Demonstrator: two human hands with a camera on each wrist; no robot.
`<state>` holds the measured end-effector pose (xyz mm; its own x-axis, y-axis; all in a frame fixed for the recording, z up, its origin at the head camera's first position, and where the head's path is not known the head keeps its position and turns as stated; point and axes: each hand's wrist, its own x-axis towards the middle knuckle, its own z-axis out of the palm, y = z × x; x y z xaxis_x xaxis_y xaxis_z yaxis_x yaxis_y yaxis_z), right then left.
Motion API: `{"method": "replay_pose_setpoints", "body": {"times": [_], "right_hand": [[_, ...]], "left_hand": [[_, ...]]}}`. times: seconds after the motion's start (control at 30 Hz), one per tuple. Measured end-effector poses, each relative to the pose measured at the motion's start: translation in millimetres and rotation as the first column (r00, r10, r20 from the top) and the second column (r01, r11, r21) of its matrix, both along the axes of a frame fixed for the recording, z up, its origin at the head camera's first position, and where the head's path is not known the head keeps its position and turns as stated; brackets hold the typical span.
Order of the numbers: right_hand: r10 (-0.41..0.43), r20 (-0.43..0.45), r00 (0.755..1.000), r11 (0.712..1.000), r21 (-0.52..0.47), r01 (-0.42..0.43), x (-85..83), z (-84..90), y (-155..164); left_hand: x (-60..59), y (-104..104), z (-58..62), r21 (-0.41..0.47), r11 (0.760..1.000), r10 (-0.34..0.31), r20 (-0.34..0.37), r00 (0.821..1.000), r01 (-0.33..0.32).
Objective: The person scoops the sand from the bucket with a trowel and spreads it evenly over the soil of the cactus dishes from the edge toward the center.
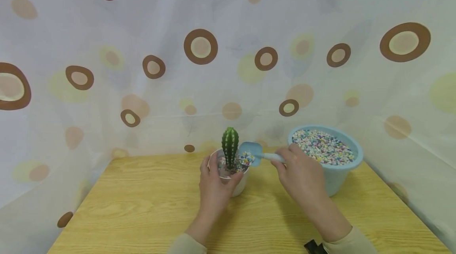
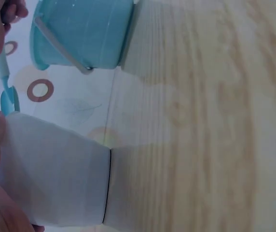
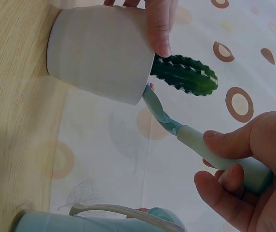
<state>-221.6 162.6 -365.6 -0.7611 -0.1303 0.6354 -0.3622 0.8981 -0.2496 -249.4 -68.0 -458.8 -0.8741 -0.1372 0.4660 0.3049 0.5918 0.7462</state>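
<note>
A white pot (image 1: pixel 239 186) stands on the wooden table (image 1: pixel 142 206) with a green cactus (image 1: pixel 230 147) upright in it. My left hand (image 1: pixel 217 184) grips the pot (image 2: pixel 56 179) around its near side, thumb at the rim (image 3: pixel 159 29). My right hand (image 1: pixel 301 177) holds the handle of a small light-blue scoop (image 1: pixel 254 154), whose blade carries coloured pebbles and tips over the pot's right rim (image 3: pixel 147 94). The cactus (image 3: pixel 186 75) pokes out past the pot (image 3: pixel 99 53) in the right wrist view, and the scoop's handle (image 3: pixel 220 157) lies between thumb and fingers.
A light-blue bucket (image 1: pixel 336 179) full of coloured pebbles stands right of the pot, behind my right hand; its handle (image 2: pixel 61 48) hangs down its side. A spotted white curtain (image 1: pixel 199 48) closes in the table's back and sides. The near table is bare wood.
</note>
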Motion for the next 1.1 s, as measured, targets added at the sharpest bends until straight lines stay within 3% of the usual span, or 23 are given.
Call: {"method": "replay_pose_setpoints", "body": {"times": [0.4, 0.47, 0.57, 0.63, 0.77, 0.83, 0.93, 1.0, 1.1], "right_hand": [[-0.007, -0.014, 1.0, 1.0, 0.019, 0.007, -0.3, -1.8, 1], [-0.009, -0.016, 1.0, 1.0, 0.017, 0.009, -0.5, -2.0, 1], [-0.004, -0.012, 1.0, 1.0, 0.01, 0.004, -0.7, -1.0, 1], [0.002, -0.006, 1.0, 1.0, 0.008, -0.002, -1.1, -0.1, 0], [0.009, 0.0, 1.0, 1.0, 0.011, -0.009, -1.0, 0.2, -1], [0.009, -0.001, 1.0, 1.0, 0.012, -0.009, -0.6, -0.5, -1], [0.013, 0.002, 1.0, 1.0, 0.004, -0.013, -0.2, -1.6, 0], [0.015, 0.003, 1.0, 1.0, -0.003, -0.015, -0.3, -2.0, 0], [0.016, -0.008, 1.0, 1.0, -0.008, -0.017, -1.0, -2.0, 0]], "left_hand": [[2.9, 14, -3.2, -0.028, 0.995, 0.098, 0.001, 0.995, -0.098], [2.9, 10, -3.1, -0.024, 0.997, 0.075, 0.02, 0.997, -0.074], [0.7, -6, -0.7, 0.026, 0.999, -0.037, 0.088, 0.995, 0.035], [-1.6, -21, 2.7, 0.082, 0.986, -0.153, 0.142, 0.978, 0.142], [-11.7, -51, 8.3, 0.15, 0.937, -0.343, 0.238, 0.909, 0.315], [-17.5, -60, 9.1, 0.173, 0.914, -0.402, 0.276, 0.873, 0.366], [-25.2, -66, 7.7, 0.215, 0.893, -0.447, 0.31, 0.839, 0.396], [-27.4, -66, 6.4, 0.252, 0.881, -0.466, 0.31, 0.829, 0.4], [-28.7, -62, 2.9, 0.273, 0.885, -0.451, 0.301, 0.84, 0.377]]}}
